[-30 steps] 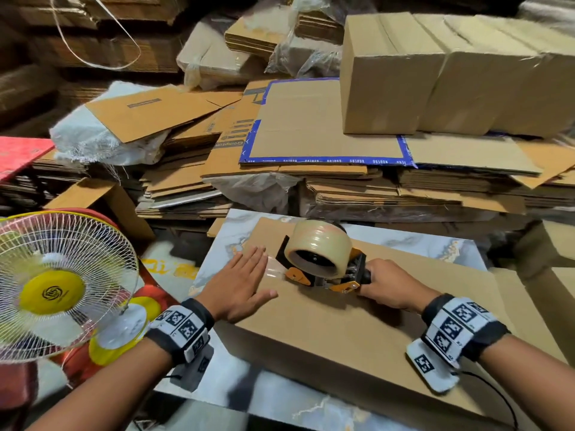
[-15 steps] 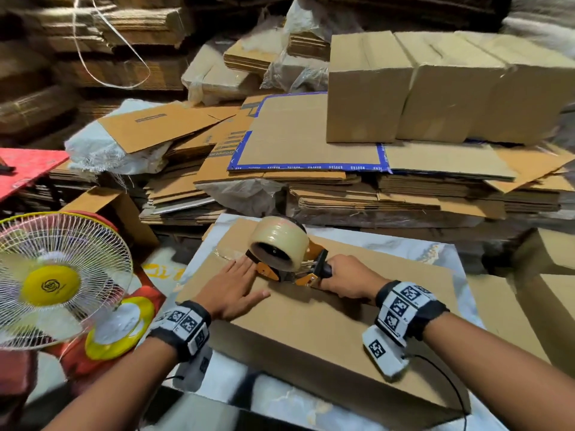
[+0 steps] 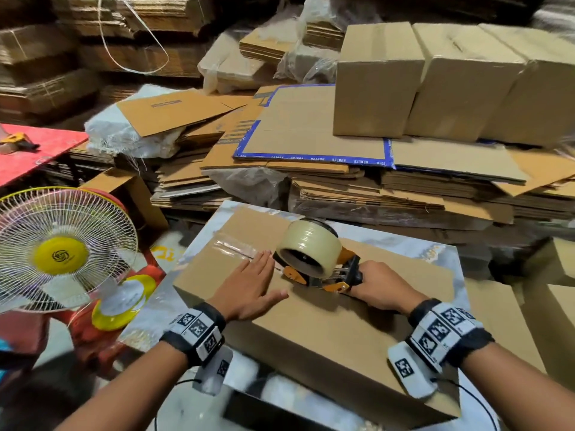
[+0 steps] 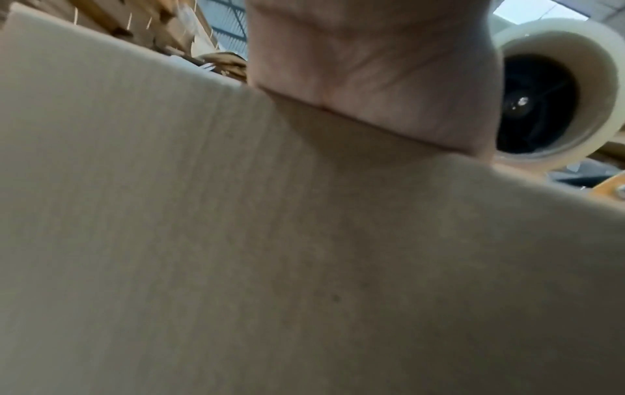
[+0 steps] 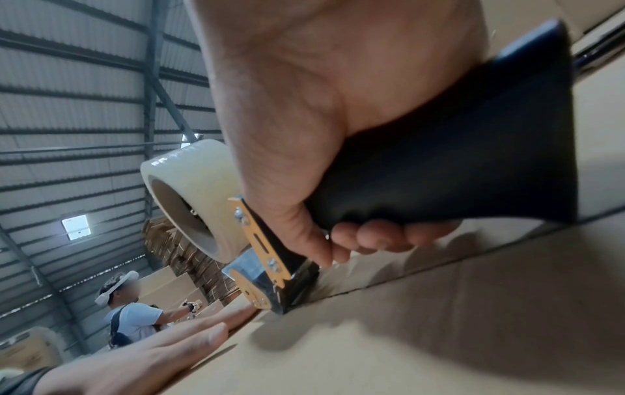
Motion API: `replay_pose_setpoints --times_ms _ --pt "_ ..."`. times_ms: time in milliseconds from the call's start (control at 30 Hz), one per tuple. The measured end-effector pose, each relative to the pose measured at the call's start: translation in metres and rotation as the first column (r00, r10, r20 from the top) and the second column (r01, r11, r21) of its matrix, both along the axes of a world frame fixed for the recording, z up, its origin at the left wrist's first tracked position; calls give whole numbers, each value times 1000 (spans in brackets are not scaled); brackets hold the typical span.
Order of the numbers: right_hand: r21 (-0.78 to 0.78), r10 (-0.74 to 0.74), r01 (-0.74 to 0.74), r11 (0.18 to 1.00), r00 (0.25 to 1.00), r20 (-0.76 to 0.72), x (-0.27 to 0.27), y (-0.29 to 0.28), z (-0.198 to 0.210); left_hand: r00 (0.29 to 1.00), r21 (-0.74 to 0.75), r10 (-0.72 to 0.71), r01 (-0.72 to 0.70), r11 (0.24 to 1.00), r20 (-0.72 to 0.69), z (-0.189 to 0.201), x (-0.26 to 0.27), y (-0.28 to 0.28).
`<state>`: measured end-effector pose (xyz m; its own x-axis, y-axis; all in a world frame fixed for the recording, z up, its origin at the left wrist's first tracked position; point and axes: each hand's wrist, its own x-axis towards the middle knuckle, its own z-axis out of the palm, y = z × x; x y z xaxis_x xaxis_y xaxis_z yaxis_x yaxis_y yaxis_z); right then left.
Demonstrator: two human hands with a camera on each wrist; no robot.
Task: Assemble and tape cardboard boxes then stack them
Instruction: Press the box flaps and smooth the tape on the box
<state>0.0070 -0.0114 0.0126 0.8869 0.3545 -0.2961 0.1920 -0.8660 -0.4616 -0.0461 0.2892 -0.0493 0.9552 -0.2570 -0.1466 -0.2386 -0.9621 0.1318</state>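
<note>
Gripping the tape gun [image 3: 314, 262] on the box [image 3: 326, 321], the right hand [image 3: 378, 286] works beside the flat, open-fingered left hand [image 3: 249, 289].

Warehouse / carton packing shed. Bundled stacks of flat cardboard sheets [image 3: 357, 194] piled across the far side, some in plastic wrap [image 3: 249, 185]. Three made-up boxes [image 3: 451, 85] sitting on top, far right. Corrugated metal roof on steel trusses [image 5: 84, 101] in the right wrist view. Second worker [image 5: 132, 318] at more cartons beyond. Pedestal fan [image 3: 59, 253] near left.
</note>
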Motion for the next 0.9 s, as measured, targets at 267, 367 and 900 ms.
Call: replay_pose_setpoints --times_ms 267,367,900 --pt "5 -5 5 1000 1000 -13 15 47 4 998 26 -60 60 998 17 -1 38 52" --pt "42 8 -7 999 1000 -31 30 78 6 996 56 -94 93 994 11 7 61 84" --pt "66 -93 102 993 987 -131 37 38 23 996 68 -75 78 995 -38 17 96 122"
